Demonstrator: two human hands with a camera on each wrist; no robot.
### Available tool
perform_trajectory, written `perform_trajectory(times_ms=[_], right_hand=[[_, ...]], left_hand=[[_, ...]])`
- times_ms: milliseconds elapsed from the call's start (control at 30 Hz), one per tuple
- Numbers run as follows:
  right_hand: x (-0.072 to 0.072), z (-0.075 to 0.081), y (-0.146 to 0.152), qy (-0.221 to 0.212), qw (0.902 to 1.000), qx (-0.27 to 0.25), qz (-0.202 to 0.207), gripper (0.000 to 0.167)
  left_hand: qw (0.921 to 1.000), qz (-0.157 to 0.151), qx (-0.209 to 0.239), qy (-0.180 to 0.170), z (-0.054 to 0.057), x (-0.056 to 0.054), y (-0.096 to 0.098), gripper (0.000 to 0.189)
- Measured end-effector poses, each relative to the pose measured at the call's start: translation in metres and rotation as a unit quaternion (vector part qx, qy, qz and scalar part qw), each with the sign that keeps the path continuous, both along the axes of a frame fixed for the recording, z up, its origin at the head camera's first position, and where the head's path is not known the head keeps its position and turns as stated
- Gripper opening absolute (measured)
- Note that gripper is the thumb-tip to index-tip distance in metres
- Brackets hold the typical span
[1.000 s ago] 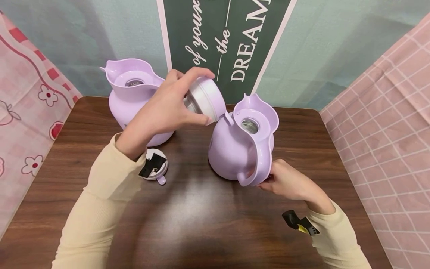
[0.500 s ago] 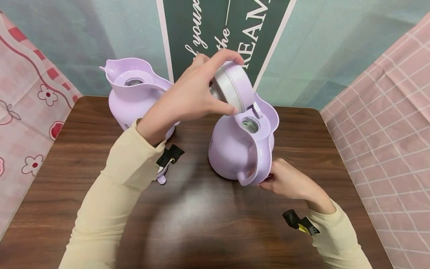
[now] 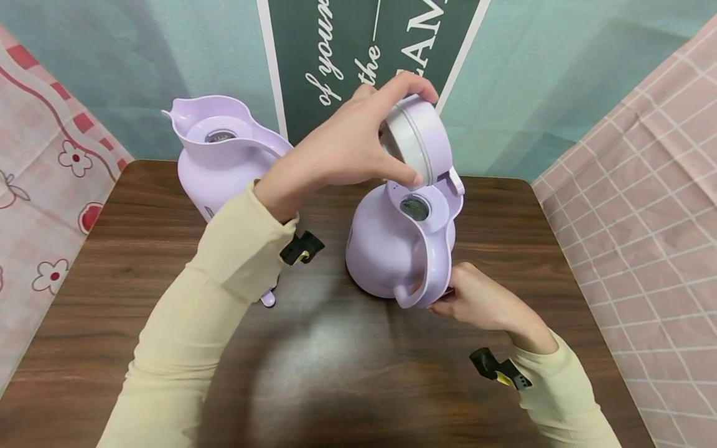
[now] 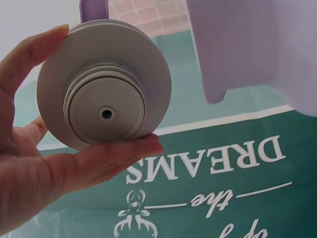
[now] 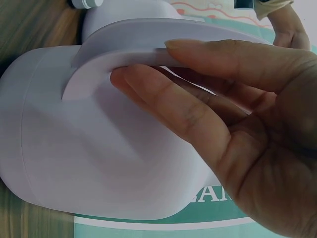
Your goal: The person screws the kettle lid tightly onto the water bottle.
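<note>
- Right of centre in the head view, a person's left grip [image 3: 358, 144] has thumb and fingers clamped on the rim of a lilac-and-white lid [image 3: 434, 137], tilted near the mouth of the centre jug [image 3: 381, 249]; the left wrist view shows a gap between lid and jug.
- Held by its edge, the lid bares a ringed plug [image 4: 107, 113], an arrangement that probably keeps the fingers clear of that end.
- Lower right of the jug, the right grip [image 3: 484, 302] pinches the handle [image 3: 439, 264] between thumb and fingers, apparently to steady the vessel on the worktop [image 3: 347, 386].
- Upper left, a second jug [image 3: 210, 171] stands uncovered, partly behind the left sleeve [image 3: 224, 298]; its position to one side seems to leave the middle for the jug in hand.
- Left of centre, a lilac tab [image 3: 268, 299] pokes past that sleeve, the rest of it hidden.
</note>
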State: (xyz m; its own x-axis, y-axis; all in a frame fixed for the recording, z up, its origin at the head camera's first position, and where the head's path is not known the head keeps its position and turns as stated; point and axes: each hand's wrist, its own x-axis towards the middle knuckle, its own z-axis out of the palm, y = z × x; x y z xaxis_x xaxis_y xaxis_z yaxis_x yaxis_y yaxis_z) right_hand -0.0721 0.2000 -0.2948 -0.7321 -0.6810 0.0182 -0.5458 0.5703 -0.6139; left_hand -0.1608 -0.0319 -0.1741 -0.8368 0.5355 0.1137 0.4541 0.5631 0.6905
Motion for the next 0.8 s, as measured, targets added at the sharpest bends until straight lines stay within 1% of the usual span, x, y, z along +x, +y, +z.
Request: perform_trajectory(times_ms=[167,300,433,567,700,800], right_hand=[[0.0,0.0,0.0,0.004,1.0,-0.001,0.001,0.015],[0.0,0.0,0.0,0.006,1.0,-0.002,0.002,0.015],[0.0,0.0,0.0,0.008,1.0,-0.003,0.003,0.015],[-0.001,0.0,0.001,0.007,1.0,-0.005,0.004,0.015],[0.0,0.0,0.001,-0.004,1.0,-0.006,0.001,0.014],[0.0,-0.001,0.001,-0.011,0.9999,-0.005,-0.002,0.014]], left_hand=[[0.9995,-0.019,-0.001,-0.024,0.005,0.003,0.007,0.073],[0.9987,-0.025,-0.006,-0.045,0.009,0.003,0.012,0.074],[0.9982,-0.03,-0.015,-0.049,0.01,0.0,0.016,0.074],[0.9974,-0.045,-0.029,-0.049,0.008,-0.005,0.021,0.074],[0.9956,-0.074,-0.025,-0.051,0.003,-0.009,0.024,0.073],[0.9942,-0.09,-0.021,-0.056,0.001,-0.011,0.026,0.072]])
